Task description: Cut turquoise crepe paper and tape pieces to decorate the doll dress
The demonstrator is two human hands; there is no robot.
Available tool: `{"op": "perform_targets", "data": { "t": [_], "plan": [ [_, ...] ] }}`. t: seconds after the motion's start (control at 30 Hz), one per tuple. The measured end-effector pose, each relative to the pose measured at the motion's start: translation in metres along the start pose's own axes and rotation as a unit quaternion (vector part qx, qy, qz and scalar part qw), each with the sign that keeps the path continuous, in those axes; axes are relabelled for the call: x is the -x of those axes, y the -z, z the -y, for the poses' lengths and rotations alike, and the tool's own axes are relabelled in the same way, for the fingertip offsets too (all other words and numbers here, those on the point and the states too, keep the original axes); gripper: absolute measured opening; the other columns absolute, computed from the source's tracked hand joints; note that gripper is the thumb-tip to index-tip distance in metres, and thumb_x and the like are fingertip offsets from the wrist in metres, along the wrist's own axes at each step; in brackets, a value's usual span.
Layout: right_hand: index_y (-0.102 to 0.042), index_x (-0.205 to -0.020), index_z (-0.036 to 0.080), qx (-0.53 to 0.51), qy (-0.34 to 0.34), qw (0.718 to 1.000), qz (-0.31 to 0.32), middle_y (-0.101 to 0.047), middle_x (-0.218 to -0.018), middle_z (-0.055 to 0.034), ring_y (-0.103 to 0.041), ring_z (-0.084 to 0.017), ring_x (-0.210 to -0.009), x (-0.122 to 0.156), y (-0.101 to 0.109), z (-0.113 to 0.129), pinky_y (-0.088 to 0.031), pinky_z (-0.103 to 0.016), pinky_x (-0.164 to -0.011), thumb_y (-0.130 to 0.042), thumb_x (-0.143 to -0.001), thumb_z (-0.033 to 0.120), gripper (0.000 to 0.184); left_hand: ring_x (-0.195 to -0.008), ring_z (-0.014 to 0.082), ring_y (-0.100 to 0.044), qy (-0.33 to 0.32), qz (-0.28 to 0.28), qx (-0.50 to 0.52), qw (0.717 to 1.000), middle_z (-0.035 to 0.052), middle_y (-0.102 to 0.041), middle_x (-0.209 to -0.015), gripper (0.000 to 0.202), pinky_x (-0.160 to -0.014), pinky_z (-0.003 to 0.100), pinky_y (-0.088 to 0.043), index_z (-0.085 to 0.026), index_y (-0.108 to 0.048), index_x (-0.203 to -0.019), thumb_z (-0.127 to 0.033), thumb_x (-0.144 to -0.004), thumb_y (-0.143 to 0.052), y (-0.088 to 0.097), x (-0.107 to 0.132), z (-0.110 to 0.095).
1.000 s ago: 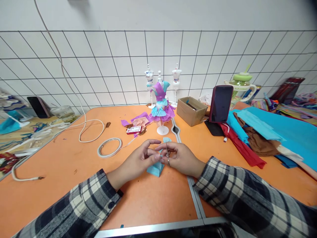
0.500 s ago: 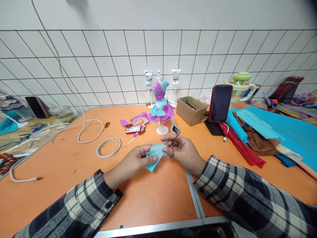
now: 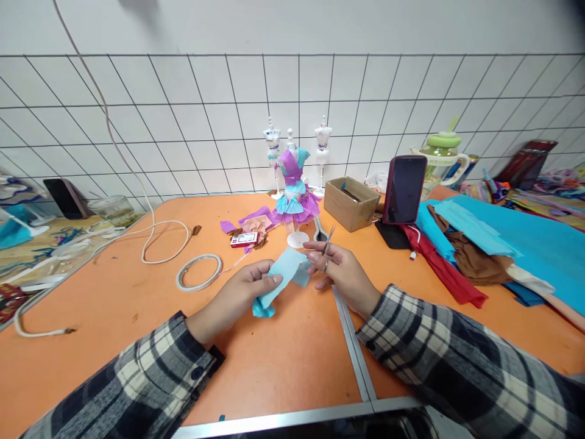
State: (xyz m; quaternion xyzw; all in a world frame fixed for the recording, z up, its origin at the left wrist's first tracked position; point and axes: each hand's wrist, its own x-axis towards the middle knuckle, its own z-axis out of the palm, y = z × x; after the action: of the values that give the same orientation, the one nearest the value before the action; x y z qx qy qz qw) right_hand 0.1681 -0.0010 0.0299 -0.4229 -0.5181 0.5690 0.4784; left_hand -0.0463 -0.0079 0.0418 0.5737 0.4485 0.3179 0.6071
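Between thumb and fingers, my left hand (image 3: 247, 291) pinches a light blue piece of crepe paper (image 3: 284, 268), whose lower end hangs crumpled below the thumb. My right hand (image 3: 345, 271) is closed around small scissors (image 3: 328, 244), their blades pointing up and away from me. The right fingertips are at the paper's right edge; whether they touch it I cannot make out. Just beyond both hands stands a mini dress form (image 3: 291, 141) on a white round base, wearing a purple and blue paper dress (image 3: 295, 183).
A roll of double-sided tape (image 3: 180, 277) lies left of my hands, near paper scraps and a small red-and-white box (image 3: 244, 239). Behind stand two more mini dress forms (image 3: 322, 139) and a cardboard box (image 3: 354, 210). A propped phone (image 3: 404, 189) and coloured paper sheets (image 3: 484, 256) are at right.
The blue paper has opened out from its folded shape, now longer and slanting between my hands. My right fingers have loosened from its edge, the scissors still in that hand.
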Motion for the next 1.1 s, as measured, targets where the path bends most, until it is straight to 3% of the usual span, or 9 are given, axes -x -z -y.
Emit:
{"op": "perform_targets", "data": {
  "t": [0.13,0.23,0.33,0.47,0.63,0.7,0.83,0.97,1.1],
  "plan": [
    [-0.066,-0.090,0.012,0.079,-0.042,0.982,0.169,-0.071,-0.083,-0.0079,-0.043,-0.006,-0.048,0.003,0.002,0.004,-0.030,-0.018,-0.039,-0.063,-0.078,0.062,0.051,-0.051,0.0081,-0.046,-0.024,-0.043,-0.014,0.999,-0.0030,-0.052,-0.064,0.032,-0.045,0.019,-0.034,-0.017,-0.059,-0.082,-0.044,-0.074,-0.074,0.007,0.002,-0.005],
    [-0.069,-0.085,0.010,0.123,-0.066,0.946,0.294,-0.071,-0.077,-0.0088,-0.041,-0.006,-0.049,0.005,0.003,0.005,-0.030,-0.020,-0.044,-0.061,-0.079,0.065,0.056,-0.051,0.0074,-0.043,-0.054,-0.082,-0.040,0.994,-0.0040,-0.051,-0.064,0.031,-0.044,0.018,-0.032,-0.017,-0.059,-0.081,-0.045,-0.077,-0.072,0.009,0.003,-0.009],
    [-0.072,-0.091,0.009,0.141,-0.082,0.918,0.361,-0.073,-0.079,-0.0097,-0.041,-0.008,-0.053,0.007,0.003,0.007,-0.032,-0.021,-0.048,-0.061,-0.079,0.066,0.060,-0.048,0.0066,-0.038,-0.066,-0.124,-0.055,0.989,-0.0057,-0.049,-0.062,0.033,-0.042,0.018,-0.028,-0.018,-0.058,-0.084,-0.047,-0.078,-0.071,0.007,0.004,-0.009],
    [-0.072,-0.101,0.011,0.162,-0.103,0.904,0.382,-0.073,-0.080,-0.0085,-0.048,-0.011,-0.060,0.008,0.003,0.008,-0.035,-0.022,-0.052,-0.063,-0.076,0.069,0.064,-0.049,0.0071,-0.038,-0.069,-0.120,-0.083,0.987,-0.0051,-0.049,-0.064,0.035,-0.044,0.018,-0.028,-0.017,-0.059,-0.086,-0.049,-0.079,-0.069,0.002,0.004,-0.009],
    [-0.072,-0.075,0.012,0.169,-0.059,0.905,0.387,-0.072,-0.084,-0.0103,-0.062,-0.021,-0.093,0.009,0.002,0.008,-0.042,-0.030,-0.088,-0.060,-0.076,0.071,0.060,-0.049,0.0081,-0.037,-0.073,-0.101,-0.114,0.986,-0.0056,-0.049,-0.060,0.032,-0.046,0.020,-0.028,-0.017,-0.061,-0.083,-0.049,-0.081,-0.067,-0.006,0.006,-0.009],
    [-0.072,-0.074,0.012,0.158,-0.058,0.906,0.389,-0.072,-0.080,-0.0098,-0.063,-0.022,-0.094,0.009,0.001,0.007,-0.042,-0.032,-0.092,-0.060,-0.076,0.071,0.060,-0.049,0.0079,-0.037,-0.069,-0.091,-0.114,0.987,-0.0060,-0.048,-0.059,0.032,-0.046,0.020,-0.029,-0.017,-0.060,-0.083,-0.048,-0.080,-0.067,-0.008,0.007,-0.010],
    [-0.072,-0.080,0.012,0.138,-0.062,0.913,0.378,-0.068,-0.066,-0.0045,-0.062,-0.017,-0.078,0.009,0.000,0.005,-0.043,-0.031,-0.087,-0.065,-0.074,0.069,0.058,-0.050,0.0074,-0.038,-0.075,-0.086,-0.108,0.988,-0.0053,-0.052,-0.064,0.033,-0.047,0.019,-0.030,-0.017,-0.058,-0.086,-0.048,-0.079,-0.069,-0.009,0.007,-0.011],
    [-0.073,-0.095,0.009,0.124,-0.084,0.919,0.366,-0.062,-0.056,-0.0001,-0.057,-0.012,-0.061,0.009,0.001,0.002,-0.043,-0.026,-0.071,-0.067,-0.073,0.067,0.062,-0.050,0.0068,-0.038,-0.083,-0.098,-0.107,0.986,-0.0054,-0.052,-0.066,0.033,-0.046,0.019,-0.030,-0.018,-0.057,-0.090,-0.046,-0.078,-0.070,-0.007,0.007,-0.010],
    [-0.072,-0.100,0.010,0.108,-0.108,0.914,0.377,-0.061,-0.057,0.0012,-0.055,-0.009,-0.054,0.009,0.003,0.000,-0.040,-0.021,-0.059,-0.072,-0.072,0.061,0.058,-0.056,0.0092,-0.048,-0.100,-0.080,-0.096,0.987,-0.0030,-0.059,-0.076,0.052,-0.050,0.020,-0.035,-0.022,-0.050,-0.122,-0.043,-0.080,-0.071,-0.003,0.008,-0.009]
  ]
}}
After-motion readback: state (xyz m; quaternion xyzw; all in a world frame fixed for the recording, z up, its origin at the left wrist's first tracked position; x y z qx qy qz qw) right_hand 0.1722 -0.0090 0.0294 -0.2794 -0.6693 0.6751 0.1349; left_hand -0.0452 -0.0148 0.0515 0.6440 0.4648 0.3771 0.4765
